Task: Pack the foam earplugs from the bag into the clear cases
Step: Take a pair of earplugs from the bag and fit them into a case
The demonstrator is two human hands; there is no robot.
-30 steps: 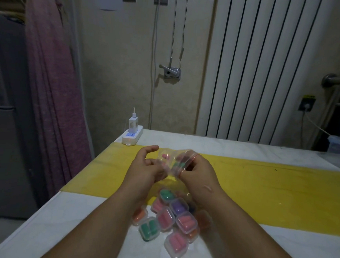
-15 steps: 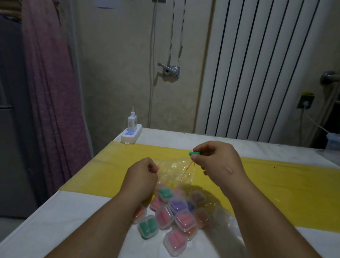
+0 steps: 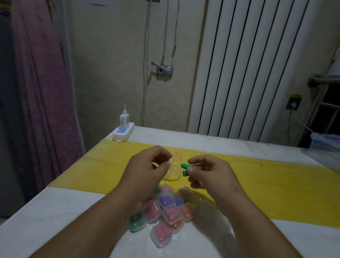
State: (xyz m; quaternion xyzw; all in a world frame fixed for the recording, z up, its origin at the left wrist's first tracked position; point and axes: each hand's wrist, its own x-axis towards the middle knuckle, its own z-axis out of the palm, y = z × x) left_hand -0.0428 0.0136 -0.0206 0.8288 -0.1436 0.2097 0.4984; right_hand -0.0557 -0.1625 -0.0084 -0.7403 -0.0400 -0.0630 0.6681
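Note:
My right hand (image 3: 208, 172) pinches two green foam earplugs (image 3: 185, 169) between thumb and fingers, above the yellow strip. My left hand (image 3: 148, 166) is level with it on the left, fingers curled round the edge of the clear plastic bag (image 3: 173, 170), which hangs between the two hands with a thin red line at its mouth. Below my wrists lies a heap of several small clear cases (image 3: 162, 215) holding pink, purple, orange and green earplugs. A pink-filled case (image 3: 160, 234) lies nearest to me.
The white table (image 3: 46, 221) carries a yellow strip (image 3: 269, 186) across its width. A white power strip with a charger (image 3: 123, 132) sits at the far left corner. A clear lidded container (image 3: 328, 146) stands at the far right. A radiator and pink curtain are behind.
My right hand has come down and toward the left hand, now showing two green earplugs. My left hand has risen with the bag's edge. The view has tilted slightly.

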